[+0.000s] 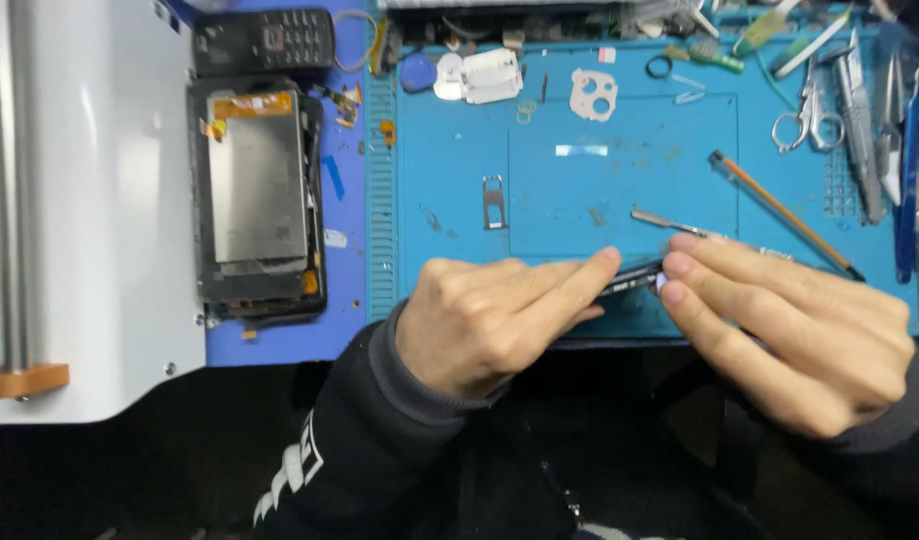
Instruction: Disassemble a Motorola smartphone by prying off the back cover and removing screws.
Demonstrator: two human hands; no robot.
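My left hand [490, 320] and my right hand [790, 320] meet over the near edge of a blue work mat [450, 170]. Between their fingertips they hold a thin dark phone part [635, 278] edge-on, tilted slightly up to the right. The left fingers pinch its left end and the right fingers grip its right end. Most of the part is hidden by the fingers. A metal spudger [670, 222] lies on the mat just behind the right fingertips.
A disassembled phone with a bare metal-backed screen [258, 190] lies left of the mat, a keypad phone [265, 40] behind it. A white machine [90, 200] fills the left. An orange-handled tool [780, 210], scissors [810, 115], tweezers [865, 130], a SIM tray [494, 200] and small parts [492, 75] rest on the mat.
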